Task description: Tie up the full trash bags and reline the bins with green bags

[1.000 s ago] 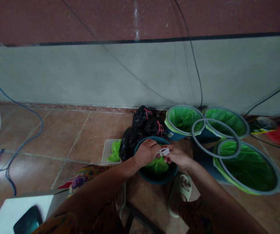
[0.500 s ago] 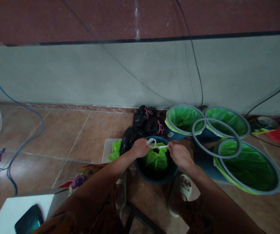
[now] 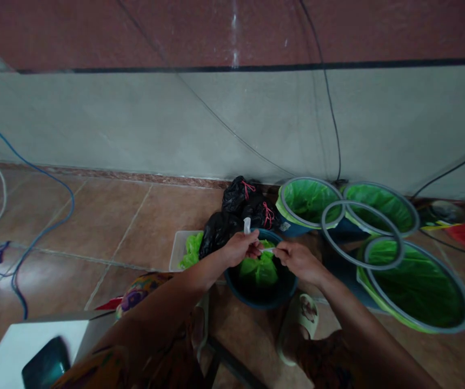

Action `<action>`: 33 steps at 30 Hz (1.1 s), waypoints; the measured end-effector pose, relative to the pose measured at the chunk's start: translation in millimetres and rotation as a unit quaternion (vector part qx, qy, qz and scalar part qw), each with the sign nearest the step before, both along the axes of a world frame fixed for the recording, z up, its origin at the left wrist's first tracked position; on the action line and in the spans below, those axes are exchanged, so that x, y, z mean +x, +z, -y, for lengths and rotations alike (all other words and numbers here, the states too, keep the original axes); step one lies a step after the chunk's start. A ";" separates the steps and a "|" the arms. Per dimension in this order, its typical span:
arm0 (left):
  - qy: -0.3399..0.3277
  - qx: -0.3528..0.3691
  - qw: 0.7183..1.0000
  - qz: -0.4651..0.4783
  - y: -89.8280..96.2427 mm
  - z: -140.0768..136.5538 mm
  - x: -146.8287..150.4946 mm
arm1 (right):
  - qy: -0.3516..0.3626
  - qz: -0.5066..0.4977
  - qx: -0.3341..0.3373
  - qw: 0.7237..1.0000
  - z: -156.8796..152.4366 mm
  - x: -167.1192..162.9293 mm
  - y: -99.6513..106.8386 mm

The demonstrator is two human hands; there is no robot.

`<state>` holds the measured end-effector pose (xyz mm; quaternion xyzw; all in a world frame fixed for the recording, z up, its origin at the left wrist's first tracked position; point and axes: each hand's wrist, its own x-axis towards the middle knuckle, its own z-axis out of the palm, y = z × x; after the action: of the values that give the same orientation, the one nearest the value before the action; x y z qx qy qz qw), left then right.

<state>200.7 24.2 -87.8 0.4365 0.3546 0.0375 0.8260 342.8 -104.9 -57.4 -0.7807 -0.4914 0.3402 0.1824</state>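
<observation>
A blue bin [image 3: 261, 302] stands on the floor between my feet, with a gathered green trash bag [image 3: 259, 272] inside it. Over the bag's top, a white drawstring [image 3: 266, 249] runs between my two hands. My left hand [image 3: 240, 248] is closed on one part of it, and a white loop sticks up above the fingers. My right hand [image 3: 295, 258] pinches the other end at the bin's right side. The left fingertips are partly hidden, and the bag's tied neck is too small to make out.
Green-lined bins [image 3: 419, 286] stand on the right, with a loose grey ring [image 3: 325, 229] lying across them. Black tied bags [image 3: 218, 229] sit behind the bin. At left are a clear tray [image 3: 175, 254] with green bags, a white box [image 3: 25, 346] bearing a phone, and a blue cable [image 3: 64, 216].
My hands have come closer together and a little lower over the bag. The white loop that lay between them now stands up above my left hand.
</observation>
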 end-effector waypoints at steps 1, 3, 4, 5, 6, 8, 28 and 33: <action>0.005 -0.005 1.000 0.010 -1.6 0.4 0.2 | 0.007 -0.020 0.006 1.000 0.0 -1.4 2.2; -0.008 0.003 0.999 0.034 -3.7 0.4 0.3 | 0.022 -0.054 0.013 0.998 0.2 -4.9 6.3; -0.028 0.020 0.998 0.044 -4.3 0.2 0.4 | 0.027 -0.065 0.016 0.997 0.4 -6.9 8.0; -0.053 0.045 0.996 0.051 -4.9 0.0 0.5 | 0.030 -0.071 0.018 0.997 0.4 -8.9 9.2; -0.082 0.075 0.992 0.056 -5.5 -0.1 0.7 | 0.032 -0.073 0.021 0.997 0.3 -10.7 10.0; -0.132 0.142 0.979 0.060 -7.0 0.5 0.9 | 0.031 -0.074 0.032 0.996 -0.7 -13.2 10.2; -0.072 0.199 0.975 0.064 -17.8 4.7 2.5 | -0.026 0.075 0.023 0.997 -7.1 -23.8 -12.8; -0.039 0.154 0.987 0.023 -12.3 7.6 4.3 | -0.039 0.097 0.021 0.994 -5.0 -9.0 -8.4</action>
<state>205.0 16.6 -100.1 0.5707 0.3080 0.0699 0.7580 333.8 -99.9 -65.7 -0.8247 -0.4826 0.2453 0.1638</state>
